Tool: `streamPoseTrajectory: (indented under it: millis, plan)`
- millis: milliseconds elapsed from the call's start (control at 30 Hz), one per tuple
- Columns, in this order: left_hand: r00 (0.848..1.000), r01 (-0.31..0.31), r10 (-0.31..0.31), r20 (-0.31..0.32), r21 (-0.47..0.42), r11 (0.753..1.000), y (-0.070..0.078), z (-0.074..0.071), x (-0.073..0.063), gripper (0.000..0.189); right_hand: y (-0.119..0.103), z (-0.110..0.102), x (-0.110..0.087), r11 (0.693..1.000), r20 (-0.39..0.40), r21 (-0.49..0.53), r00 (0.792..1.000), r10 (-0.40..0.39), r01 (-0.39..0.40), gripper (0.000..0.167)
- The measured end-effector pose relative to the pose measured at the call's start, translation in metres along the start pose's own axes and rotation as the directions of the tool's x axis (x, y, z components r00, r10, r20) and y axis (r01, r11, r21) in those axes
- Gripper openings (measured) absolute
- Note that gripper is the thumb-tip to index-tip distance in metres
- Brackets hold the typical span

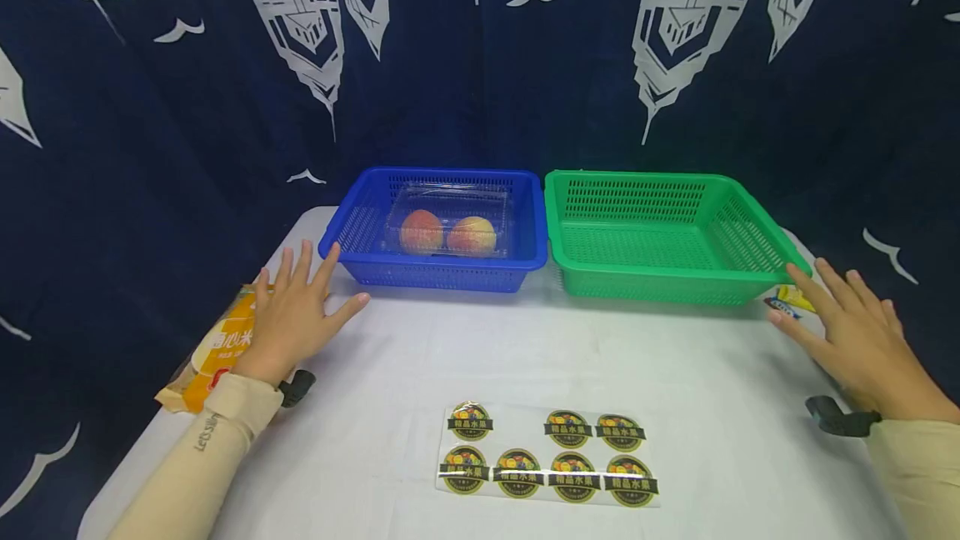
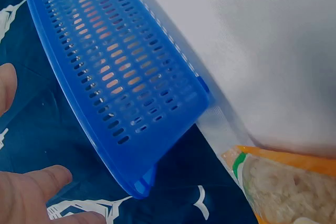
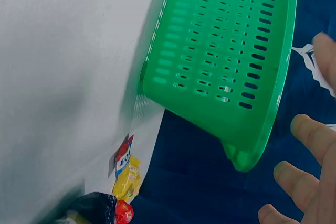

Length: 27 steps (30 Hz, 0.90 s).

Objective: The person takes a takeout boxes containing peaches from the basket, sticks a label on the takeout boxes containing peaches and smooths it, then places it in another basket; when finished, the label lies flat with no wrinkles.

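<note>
My left hand (image 1: 292,319) is spread with straight fingers over the table's left side, its fingertips near the front left corner of a blue basket (image 1: 442,276). Inside that basket sits a clear plastic clamshell box (image 1: 480,200) with two peaches (image 1: 422,232) showing through. On the right, my right hand (image 1: 862,344) is also spread, and its fingertips overlap the corner of a green basket (image 1: 660,283) in the head view. Both hands hold nothing. Nearer to me lies a sheet of round fruit stickers (image 1: 528,457), with a gap in its upper row.
An orange snack bag (image 1: 213,357) lies at the table's left edge, partly behind my left hand. Small wrapped snacks (image 3: 126,179), one yellow, lie by the right edge below the green basket. A dark blue curtain (image 1: 480,98) hangs behind the white table (image 1: 360,457).
</note>
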<state>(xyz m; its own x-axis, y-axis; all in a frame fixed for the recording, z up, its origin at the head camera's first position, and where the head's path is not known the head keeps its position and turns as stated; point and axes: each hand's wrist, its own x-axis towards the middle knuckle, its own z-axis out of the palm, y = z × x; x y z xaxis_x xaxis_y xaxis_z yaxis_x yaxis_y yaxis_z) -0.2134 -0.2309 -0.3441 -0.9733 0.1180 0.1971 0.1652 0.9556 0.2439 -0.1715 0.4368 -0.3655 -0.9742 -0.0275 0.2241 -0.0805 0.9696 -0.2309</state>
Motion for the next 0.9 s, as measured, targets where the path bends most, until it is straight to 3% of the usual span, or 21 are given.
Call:
streamPoseTrajectory:
  millis: [333, 467, 567, 667, 767, 833, 900]
  plan:
    - [0.998, -0.001, -0.002, -0.060, -0.050, 0.999, -0.001, 0.001, 0.004, 0.090, -0.003, -0.004, 0.006, 0.999, -0.025, 0.023, 0.999, -0.036, 0.037, 0.083]
    - [0.997, -0.002, -0.009, -0.082, -0.133, 0.991, 0.002, 0.002, 0.008, 0.084, -0.009, -0.008, 0.011, 0.996, -0.040, 0.070, 0.998, -0.053, 0.056, 0.080]
    - [0.995, -0.004, -0.020, -0.097, -0.240, 0.971, 0.007, 0.001, 0.014, 0.079, -0.015, -0.012, 0.016, 0.990, -0.031, 0.134, 0.998, -0.049, 0.052, 0.077]
    - [0.992, 0.005, -0.051, -0.114, -0.372, 0.928, 0.014, 0.002, 0.023, 0.074, -0.022, -0.017, 0.022, 0.978, -0.019, 0.203, 0.999, -0.038, 0.041, 0.072]
    - [0.980, 0.019, -0.116, -0.164, -0.501, 0.865, 0.022, 0.007, 0.035, 0.069, -0.027, -0.019, 0.028, 0.967, -0.039, 0.248, 0.998, -0.054, 0.062, 0.068]
    - [0.961, 0.023, -0.181, -0.211, -0.588, 0.808, 0.027, 0.012, 0.043, 0.065, -0.029, -0.018, 0.032, 0.963, -0.066, 0.256, 0.995, -0.074, 0.088, 0.064]
    - [0.931, 0.020, -0.256, -0.259, -0.664, 0.747, 0.032, 0.019, 0.050, 0.062, -0.031, -0.016, 0.037, 0.956, -0.102, 0.269, 0.991, -0.089, 0.114, 0.061]
